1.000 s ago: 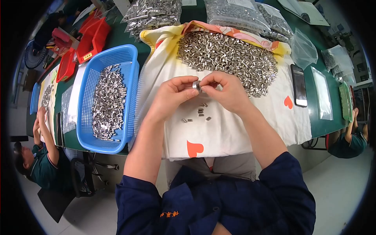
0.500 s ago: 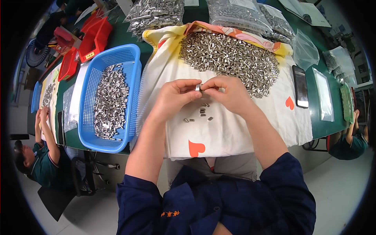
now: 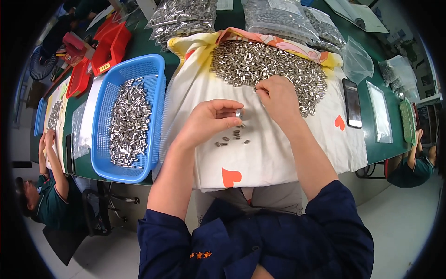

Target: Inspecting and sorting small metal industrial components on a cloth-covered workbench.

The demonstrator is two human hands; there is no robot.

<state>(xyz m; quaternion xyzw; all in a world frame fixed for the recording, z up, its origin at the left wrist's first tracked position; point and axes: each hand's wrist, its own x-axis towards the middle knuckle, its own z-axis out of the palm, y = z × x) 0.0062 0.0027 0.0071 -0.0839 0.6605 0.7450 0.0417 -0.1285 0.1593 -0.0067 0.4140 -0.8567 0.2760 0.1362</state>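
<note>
My left hand [image 3: 211, 118] pinches a short, round, shiny metal piece [image 3: 239, 113] between thumb and fingers, above the white cloth [image 3: 269, 162]. At the near edge of a big pile of small metal cylinders [image 3: 260, 60] is my right hand [image 3: 278, 100], its thumb and forefinger pressed together. Whatever sits between those fingertips is too small to make out. Several loose cylinders [image 3: 237, 135] lie on the cloth just below my left hand.
A blue plastic basket [image 3: 158, 116] of similar cylinders stands to the left, with red bins [image 3: 111, 49] beyond it. Bags of metal parts [image 3: 278, 18] line the back. On the right are a phone [image 3: 352, 102] and a clear bag [image 3: 378, 111]. Co-workers sit at both sides.
My right hand has left the metal piece and moved up and right to the pile's edge. The left hand keeps the piece, now slightly lower. The view has shifted a little.
</note>
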